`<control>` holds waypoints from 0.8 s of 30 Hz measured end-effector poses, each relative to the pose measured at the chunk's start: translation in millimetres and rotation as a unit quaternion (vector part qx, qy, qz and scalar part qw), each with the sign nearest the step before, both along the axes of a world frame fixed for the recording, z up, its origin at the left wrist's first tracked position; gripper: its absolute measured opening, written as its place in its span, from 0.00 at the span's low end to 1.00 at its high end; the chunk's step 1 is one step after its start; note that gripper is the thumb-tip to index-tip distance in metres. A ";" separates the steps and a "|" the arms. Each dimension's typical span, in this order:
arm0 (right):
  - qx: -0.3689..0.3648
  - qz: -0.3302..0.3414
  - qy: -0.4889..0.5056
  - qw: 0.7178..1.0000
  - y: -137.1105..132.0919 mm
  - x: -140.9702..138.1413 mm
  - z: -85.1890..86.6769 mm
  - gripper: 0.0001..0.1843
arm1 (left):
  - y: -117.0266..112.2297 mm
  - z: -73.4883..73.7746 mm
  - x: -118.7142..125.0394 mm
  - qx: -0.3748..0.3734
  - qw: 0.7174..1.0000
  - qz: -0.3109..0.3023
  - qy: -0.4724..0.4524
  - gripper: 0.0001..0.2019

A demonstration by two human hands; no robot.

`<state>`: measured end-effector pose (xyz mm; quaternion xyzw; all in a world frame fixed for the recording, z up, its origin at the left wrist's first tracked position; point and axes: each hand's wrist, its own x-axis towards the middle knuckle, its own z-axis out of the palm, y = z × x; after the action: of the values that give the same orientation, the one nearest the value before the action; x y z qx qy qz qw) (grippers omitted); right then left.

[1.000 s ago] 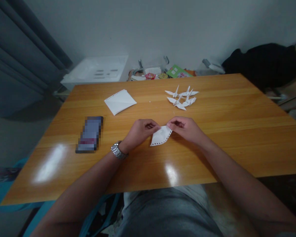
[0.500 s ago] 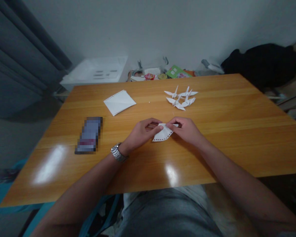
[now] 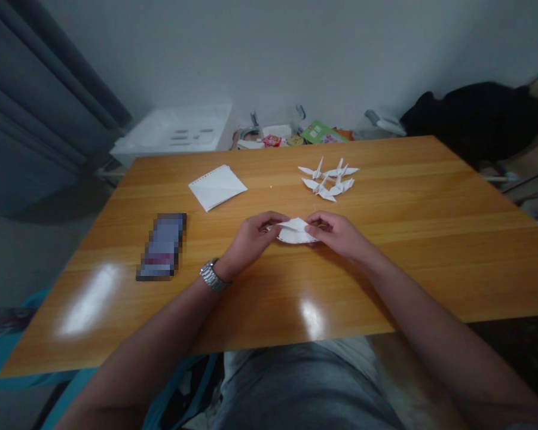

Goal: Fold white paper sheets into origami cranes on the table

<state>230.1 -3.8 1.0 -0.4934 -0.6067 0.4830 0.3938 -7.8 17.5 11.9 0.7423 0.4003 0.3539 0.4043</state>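
Observation:
Between my two hands is a white sheet of paper, folded, with punched holes along its near edge. My left hand, with a metal watch on the wrist, pinches its left side between thumb and fingers. At the right side, my right hand grips the paper in the same way; its thumb lies on top. Beyond the hands, several folded paper cranes stand grouped on the table. A stack of white hole-punched paper lies farther back on the left.
The wooden table has a phone, blurred out, lying on its left part. Behind the far edge are a white tray, a green booklet and small packets. Black cloth is heaped at the back right.
The paper has turned in my hands: its holed edge, slanting before, now runs nearly level, and a folded flap stands up. My hands have moved slightly apart.

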 end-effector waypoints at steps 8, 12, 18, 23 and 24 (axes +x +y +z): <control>-0.029 0.092 -0.028 0.995 -6.9 -2.3 7.9 0.21 | -5.1 5.8 0.7 -0.037 0.997 -0.071 0.008 0.12; -0.030 0.098 -0.032 0.994 -7.6 -3.4 10.4 0.20 | -3.7 5.2 -0.6 -0.074 0.994 -0.079 -0.033 0.13; -0.040 0.074 -0.011 0.996 -8.5 -4.8 15.6 0.21 | -0.6 3.8 -2.9 -0.127 0.985 -0.065 -0.097 0.14; -0.050 0.077 -0.004 0.996 -9.5 -4.9 18.6 0.20 | -3.8 5.9 -0.7 -0.163 0.974 -0.063 -0.144 0.14; -0.051 0.080 -0.004 0.996 -9.8 -4.9 19.0 0.20 | -4.6 6.7 -0.4 -0.168 0.972 -0.062 -0.152 0.14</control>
<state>225.2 -13.6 20.0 -0.4648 -0.6204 0.5410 0.3261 -8.2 12.9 18.6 0.6245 0.3407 0.3643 0.6010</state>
